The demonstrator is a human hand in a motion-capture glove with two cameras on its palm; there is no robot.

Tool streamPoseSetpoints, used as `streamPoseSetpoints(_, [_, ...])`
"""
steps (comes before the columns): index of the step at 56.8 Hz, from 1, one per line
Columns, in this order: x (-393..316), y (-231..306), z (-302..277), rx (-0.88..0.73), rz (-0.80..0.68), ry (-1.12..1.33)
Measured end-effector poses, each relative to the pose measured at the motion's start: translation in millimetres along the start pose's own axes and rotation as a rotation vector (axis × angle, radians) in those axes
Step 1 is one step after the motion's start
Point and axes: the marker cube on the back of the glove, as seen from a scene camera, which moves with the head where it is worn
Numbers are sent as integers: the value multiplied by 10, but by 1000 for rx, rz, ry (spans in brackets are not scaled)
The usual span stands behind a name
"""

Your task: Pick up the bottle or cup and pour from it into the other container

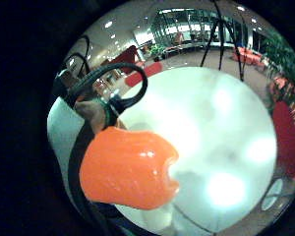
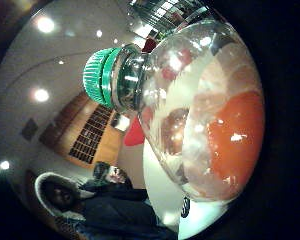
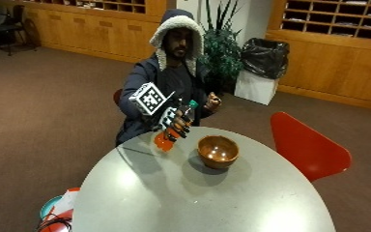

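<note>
From the outside view, I see my gloved right hand (image 3: 175, 121) with fingers curled round a clear plastic bottle of orange liquid (image 3: 170, 130), green screw cap (image 3: 192, 103) on, lifted over the near edge of the round grey table (image 3: 173, 203), beside the brown wooden bowl (image 3: 218, 151). I judge the cap must come off before I tilt over the bowl. The thumb-side view alone shows the cap's (image 2: 101, 76) ridges close up. The little-finger view shows only the bottle's orange base (image 1: 128, 167) above the tabletop (image 1: 226, 147).
</note>
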Motion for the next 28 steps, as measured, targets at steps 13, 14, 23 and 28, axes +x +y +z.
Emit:
streamPoseSetpoints(13, [-536, -237, 85, -136, -149, 473])
streamPoseSetpoints(14, [-571, -260, 101, -145, -160, 503])
streamPoseSetpoints(23, [-806, -354, 319, -214, -273, 768])
streamPoseSetpoints(28, [-903, -351, 515, -258, -353, 953])
